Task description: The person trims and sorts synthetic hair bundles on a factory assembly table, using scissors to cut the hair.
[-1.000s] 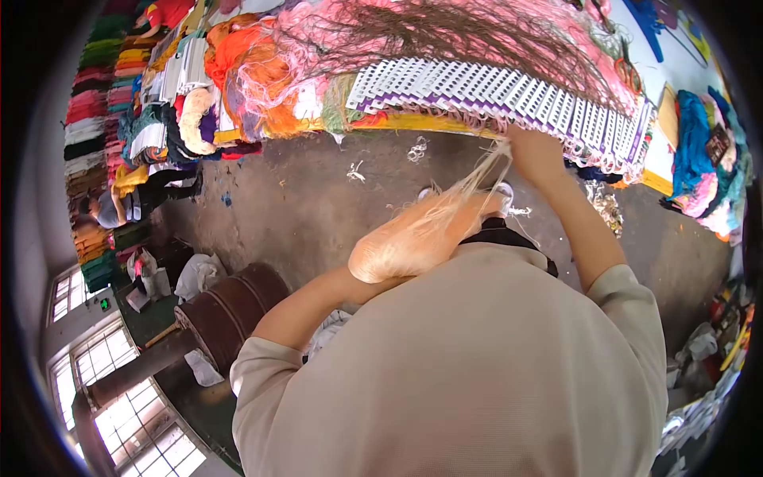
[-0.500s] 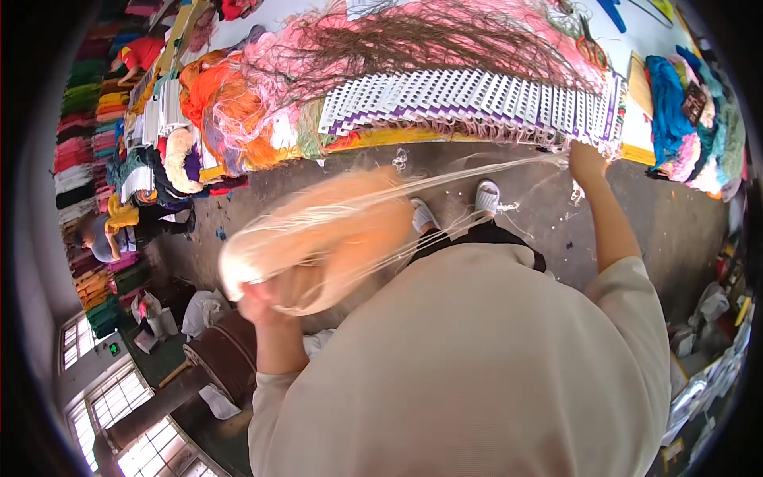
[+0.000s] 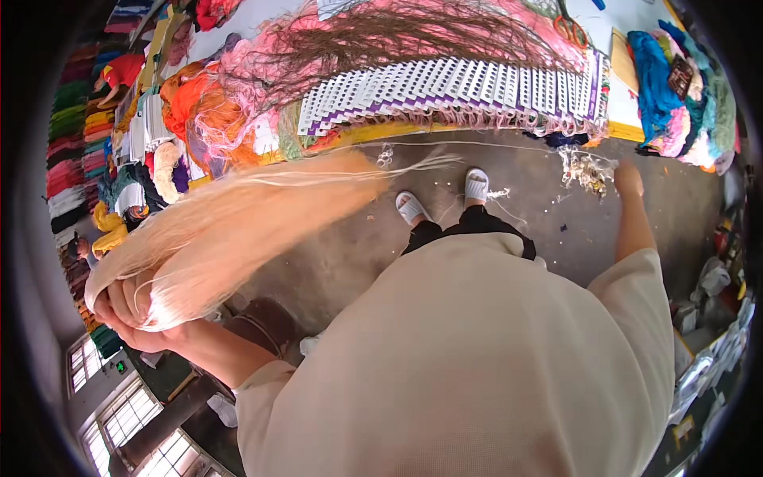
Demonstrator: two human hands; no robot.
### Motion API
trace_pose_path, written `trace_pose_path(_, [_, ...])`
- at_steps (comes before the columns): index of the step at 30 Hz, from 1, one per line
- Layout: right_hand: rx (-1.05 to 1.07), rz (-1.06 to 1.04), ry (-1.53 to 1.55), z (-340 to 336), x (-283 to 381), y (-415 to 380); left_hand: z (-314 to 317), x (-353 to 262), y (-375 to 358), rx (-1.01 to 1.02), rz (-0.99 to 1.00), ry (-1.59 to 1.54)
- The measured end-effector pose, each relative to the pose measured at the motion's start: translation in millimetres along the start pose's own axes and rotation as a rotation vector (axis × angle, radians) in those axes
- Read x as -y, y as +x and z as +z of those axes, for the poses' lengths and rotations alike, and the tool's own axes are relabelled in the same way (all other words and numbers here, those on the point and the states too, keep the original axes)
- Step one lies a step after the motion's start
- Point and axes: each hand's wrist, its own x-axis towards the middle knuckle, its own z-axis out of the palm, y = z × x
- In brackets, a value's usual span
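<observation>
The hands are spread wide apart: the left hand (image 3: 127, 306) is clenched round the thick end of a pale peach yarn hank (image 3: 238, 226), held out low to the person's left, while the right hand (image 3: 628, 176) is stretched out to the far right above the floor (image 3: 334, 254), and whether it grips anything cannot be told, it being small and blurred. From the hank's tapering end a few thin strands (image 3: 429, 159) run toward the bench (image 3: 413, 131), just under the row of white and purple cards (image 3: 453, 83) that lies along the bench's near edge. Many of those cards already carry tufts of yarn hanging at their lower edge, so a good share of the row looks served, but the hank is still full and thick, so by my judgement much of the peach yarn is left to use. Against the picture a second ago, the left hand has swung the hank from in front of the chest far out to the left and drawn it long, and the right hand has left the cards' edge and moved right and downward.
</observation>
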Motion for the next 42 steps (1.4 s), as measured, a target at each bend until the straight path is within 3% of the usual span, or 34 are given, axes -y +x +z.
trace_pose_path(2, [0.045,-0.130,-0.035,47.3,-40.6,39.6,2.6,0.2,2.2,-0.083,-0.032,-0.010])
trace_pose_path(5, [-0.006,-0.177,0.030,60.1,-29.2,27.6,2.8,10.5,7.7,-0.082,-0.141,-0.126])
trace_pose_path(8, [0.159,0.055,1.043,63.3,-7.3,14.3,-1.7,10.0,9.2,-0.028,-0.156,-0.069])
trace_pose_path(12, [0.117,-0.030,1.282,33.8,22.0,-8.0,-0.1,3.1,4.7,-0.067,-0.036,-0.056])
trace_pose_path(16, [0.024,-0.291,1.180,-56.2,59.7,-52.3,-14.0,8.1,-7.4,-0.080,0.071,-0.093])
trace_pose_path(17, [0.012,-0.424,1.211,-78.2,65.6,-61.9,-21.5,12.9,-10.9,-0.015,0.022,-0.144])
trace_pose_path(21, [-0.127,-0.705,1.021,-200.7,95.3,-120.4,-44.4,59.3,-22.8,-0.109,-0.043,-0.365])
trace_pose_path(22, [-0.144,-0.799,1.036,-225.5,100.8,-130.4,-43.7,78.8,-15.5,-0.049,-0.140,-0.439])
trace_pose_path(25, [-0.222,-0.943,1.001,-299.9,122.3,-180.8,-53.9,126.5,-23.0,-0.192,-0.144,-0.295])
trace_pose_path(26, [-0.134,-1.045,1.008,-322.7,126.1,-195.0,-59.3,144.3,-28.0,-0.242,-0.141,-0.115])
trace_pose_path(28, [-0.191,-1.143,0.946,-355.8,141.0,-227.5,-51.2,177.9,-25.6,-0.359,-0.258,-0.014])
trace_pose_path(30, [-0.238,-1.232,0.863,-384.2,149.9,-259.1,-37.3,211.7,-13.7,-0.128,-0.284,0.213])
trace_pose_path(31, [-0.272,-1.297,0.831,-395.4,154.5,-271.9,-26.8,227.8,-12.4,-0.124,-0.439,-0.003])
trace_pose_path(33, [-0.300,-1.389,0.850,-413.6,160.6,-291.8,-14.2,254.5,1.4,-0.087,-0.525,0.107])
trace_pose_path(34, [-0.283,-1.420,0.910,-420.8,162.7,-298.1,-1.3,259.2,11.3,-0.169,-0.699,0.122])
trace_pose_path(35, [-0.403,-1.413,1.040,-419.5,175.6,-313.5,4.9,270.0,20.1,-0.152,-0.718,0.168])
trace_pose_path(37, [-0.249,-1.590,0.963,-440.3,173.8,-319.0,23.7,288.8,27.9,-0.068,-0.699,0.259])
trace_pose_path(39, [-0.251,-1.648,0.917,-447.8,180.5,-322.5,44.0,308.6,29.9,0.017,-0.706,0.296])
trace_pose_path(42, [-0.241,-1.437,1.118,-448.4,198.4,-297.4,57.1,339.5,19.6,0.217,-0.764,0.116])
